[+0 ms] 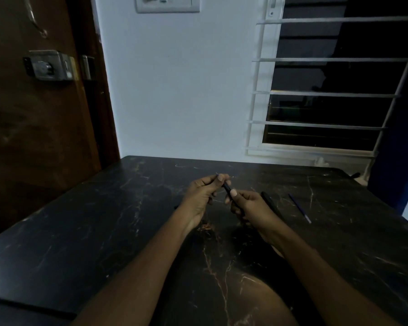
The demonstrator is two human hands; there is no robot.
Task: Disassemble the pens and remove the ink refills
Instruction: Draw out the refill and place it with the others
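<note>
Fingers [233,193] of the right hand [247,207] and the left hand [201,196] pinch one dark pen [227,187] at mid-frame above the dark marbled tabletop [104,220], the left at its far end and the right at its near end. Just right of the right hand lies a second black pen [270,203], and farther right, apart from it, a thin blue refill [299,208]. Beyond, at upper right, is a barred window [327,92].

A room in a home: brown wooden door with metal lock [48,65] far left, white barred window [327,90] far right, black marble-patterned table [80,231] near.
</note>
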